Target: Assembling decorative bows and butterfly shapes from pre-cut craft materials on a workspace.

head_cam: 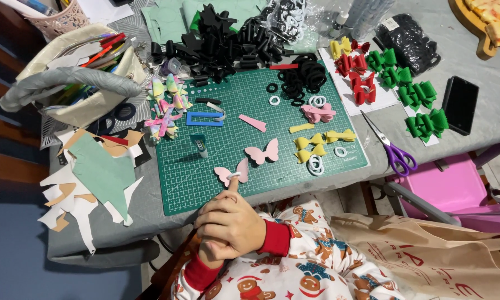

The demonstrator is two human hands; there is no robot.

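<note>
Currently, I see both hands clasped at the near mat [216,183] edge: right hand [230,222] wraps left hand [211,253], 1 finger extended onto a white ring [234,175] atop the pink butterfly [231,171]. I cannot tell the left's grip. I judge the butterfly light, thin, flexible; pinch at a wing edge.

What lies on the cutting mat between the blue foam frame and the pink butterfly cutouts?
In the head view, a pink foam strip lies between the blue frame and the pink butterfly cutout, on the green mat.
</note>
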